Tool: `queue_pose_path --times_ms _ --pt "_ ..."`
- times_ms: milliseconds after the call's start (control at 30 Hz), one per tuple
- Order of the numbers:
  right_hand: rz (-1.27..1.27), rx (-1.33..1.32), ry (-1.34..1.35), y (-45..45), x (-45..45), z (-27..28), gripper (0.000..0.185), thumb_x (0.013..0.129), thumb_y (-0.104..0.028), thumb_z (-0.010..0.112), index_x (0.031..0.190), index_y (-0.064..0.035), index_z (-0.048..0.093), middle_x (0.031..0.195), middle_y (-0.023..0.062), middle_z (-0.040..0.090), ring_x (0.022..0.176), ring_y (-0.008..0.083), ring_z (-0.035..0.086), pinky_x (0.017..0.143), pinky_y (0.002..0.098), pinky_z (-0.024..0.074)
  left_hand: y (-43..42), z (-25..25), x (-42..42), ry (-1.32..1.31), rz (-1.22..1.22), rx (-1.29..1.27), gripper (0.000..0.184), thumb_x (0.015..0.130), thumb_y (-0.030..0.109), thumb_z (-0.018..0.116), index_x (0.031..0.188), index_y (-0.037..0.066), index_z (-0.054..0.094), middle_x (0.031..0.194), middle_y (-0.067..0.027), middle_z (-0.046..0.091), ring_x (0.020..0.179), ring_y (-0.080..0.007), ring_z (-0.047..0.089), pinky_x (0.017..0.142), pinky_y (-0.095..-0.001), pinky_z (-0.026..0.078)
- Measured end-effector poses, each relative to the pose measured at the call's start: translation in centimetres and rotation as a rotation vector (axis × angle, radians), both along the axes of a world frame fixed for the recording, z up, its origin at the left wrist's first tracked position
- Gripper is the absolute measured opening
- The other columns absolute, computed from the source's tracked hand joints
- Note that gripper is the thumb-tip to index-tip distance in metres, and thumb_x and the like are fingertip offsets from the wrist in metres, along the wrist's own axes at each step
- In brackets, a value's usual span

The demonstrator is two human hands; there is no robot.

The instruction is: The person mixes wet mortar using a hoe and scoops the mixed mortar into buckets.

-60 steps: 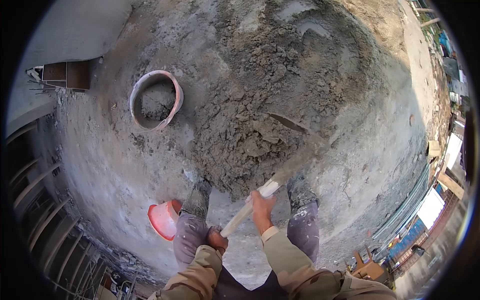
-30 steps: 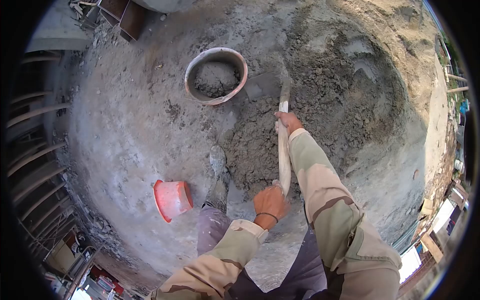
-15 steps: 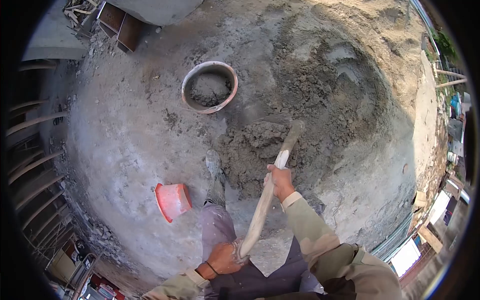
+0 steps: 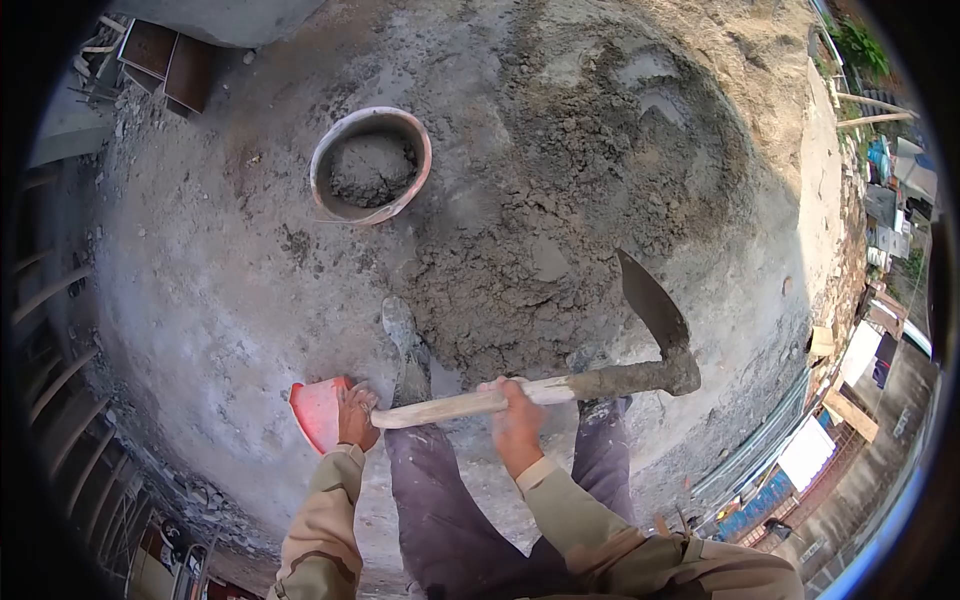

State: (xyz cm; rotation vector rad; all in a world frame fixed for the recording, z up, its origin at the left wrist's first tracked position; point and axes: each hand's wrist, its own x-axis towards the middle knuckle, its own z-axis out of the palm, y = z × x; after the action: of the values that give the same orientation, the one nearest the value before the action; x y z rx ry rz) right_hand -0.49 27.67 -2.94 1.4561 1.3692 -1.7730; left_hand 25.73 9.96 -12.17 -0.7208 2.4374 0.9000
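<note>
A hoe with a wooden handle point(image 4: 450, 408) lies across in front of my legs, its mortar-smeared metal blade point(image 4: 655, 310) off to the right of the wet mortar heap point(image 4: 520, 270). My right hand point(image 4: 517, 425) is wrapped round the middle of the handle. At the handle's left end is my left hand point(image 4: 357, 415), its fingers spread against the end and overlapping the edge of a red bucket point(image 4: 318, 412). Beyond my left foot stands a round bucket point(image 4: 423, 165) with mortar inside.
Rusty metal boxes point(image 4: 165, 65) sit at the upper left. Curved bars point(image 4: 60, 380) run down the left edge. Sand point(image 4: 760, 60) lies at the upper right, and wooden boards point(image 4: 850, 415) with pipes are at the right. My boots point(image 4: 405, 340) stand beside the heap.
The hoe has come back from the heap and turned sideways, blade now raised at the right. My left hand has moved up and left, and its fingers have opened from around the handle.
</note>
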Motion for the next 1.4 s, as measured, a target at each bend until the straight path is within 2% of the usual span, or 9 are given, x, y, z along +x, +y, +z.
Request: queue_pose_path --times_ms 167,300,600,667,800,867,1200,1333,1400 --pt "0.146 0.1 -0.094 1.6 -3.6 -5.0 0.016 0.081 0.003 0.067 0.088 0.0047 0.053 0.075 0.0136 0.058 0.055 0.0276 0.06 0.054 0.0465 0.056 3.0 6.9 1.1 -0.187 -0.216 0.277 0.028 0.068 0.02 0.076 0.093 0.01 0.071 0.098 -0.0147 0.071 0.103 -0.0344 0.065 0.096 -0.0499 0.046" --pt "0.375 0.007 -0.311 4.5 -11.1 -18.5 0.016 0.075 -0.002 0.067 0.083 0.0048 0.054 0.068 0.014 0.055 0.049 0.0271 0.056 0.046 0.0428 0.047 11.7 11.8 -13.8 -0.387 0.14 0.138 0.034 0.077 0.04 0.073 0.098 0.013 0.073 0.079 -0.016 0.071 0.074 -0.0388 0.069 0.07 -0.0479 0.054" --pt "0.668 0.225 0.028 7.4 -18.5 -9.8 0.02 0.078 0.002 0.068 0.087 0.0028 0.051 0.062 0.0073 0.052 0.044 0.0219 0.055 0.037 0.0382 0.0443 21.5 10.1 -16.2 -0.199 0.126 0.586 0.045 0.081 0.044 0.072 0.101 0.004 0.072 0.08 -0.0213 0.071 0.072 -0.0398 0.069 0.066 -0.0467 0.055" --pt "0.743 0.347 0.215 6.2 -24.8 -10.2 0.034 0.082 -0.004 0.072 0.103 0.0058 0.047 0.072 0.0119 0.057 0.043 0.0228 0.056 0.038 0.0373 0.0473 21.5 7.8 -21.8 -0.06 0.108 0.492 0.049 0.081 0.045 0.072 0.099 0.0 0.071 0.08 -0.0224 0.07 0.072 -0.0409 0.069 0.067 -0.0461 0.055" --pt "0.858 0.423 0.303 5.8 -31.3 -18.7 0.038 0.085 -0.006 0.068 0.111 0.0135 0.049 0.077 0.0168 0.06 0.046 0.026 0.06 0.042 0.0412 0.0512 19.2 6.3 -29.9 -0.075 0.16 0.386 0.052 0.082 0.047 0.071 0.096 -0.003 0.069 0.078 -0.0229 0.07 0.075 -0.041 0.069 0.07 -0.0471 0.055" --pt "1.04 0.327 0.003 6.6 -27.8 -22.5 0.041 0.083 -0.003 0.062 0.114 0.021 0.051 0.083 0.0221 0.064 0.052 0.0287 0.063 0.047 0.043 0.0539 19.3 8.4 -29.3 -0.314 0.151 0.408 0.053 0.082 0.049 0.071 0.096 -0.003 0.069 0.082 -0.0225 0.071 0.079 -0.04 0.07 0.074 -0.0476 0.055" --pt "0.693 -0.101 -0.382 11.6 -21.1 -11.6 0.023 0.084 -0.001 0.063 0.1 0.0036 0.046 0.068 0.0091 0.051 0.05 0.0225 0.053 0.044 0.0391 0.0483 16.6 25.9 -30.9 -0.292 -0.005 0.632 0.056 0.086 0.049 0.066 0.109 -0.002 0.063 0.092 -0.024 0.069 0.093 -0.0411 0.068 0.083 -0.0461 0.054" --pt "0.438 0.147 -0.097 7.4 -11.6 -1.4 0.028 0.084 -0.001 0.066 0.104 -0.0013 0.047 0.07 0.0091 0.052 0.049 0.0214 0.054 0.043 0.0378 0.0468 9.8 26.0 -14.0 -0.327 -0.055 0.775 0.05 0.087 0.044 0.068 0.121 0.008 0.06 0.098 -0.0138 0.069 0.096 -0.0326 0.068 0.084 -0.0388 0.051" --pt "0.26 0.228 -0.085 3.3 -5.8 1.2 0.02 0.085 0.0 0.064 0.099 0.0 0.049 0.073 0.0097 0.053 0.05 0.0239 0.054 0.047 0.0411 0.049 6.4 22.1 -4.8 -0.272 -0.193 0.308 0.042 0.074 0.033 0.074 0.111 0.014 0.066 0.105 -0.0089 0.069 0.102 -0.0331 0.062 0.092 -0.0479 0.045"
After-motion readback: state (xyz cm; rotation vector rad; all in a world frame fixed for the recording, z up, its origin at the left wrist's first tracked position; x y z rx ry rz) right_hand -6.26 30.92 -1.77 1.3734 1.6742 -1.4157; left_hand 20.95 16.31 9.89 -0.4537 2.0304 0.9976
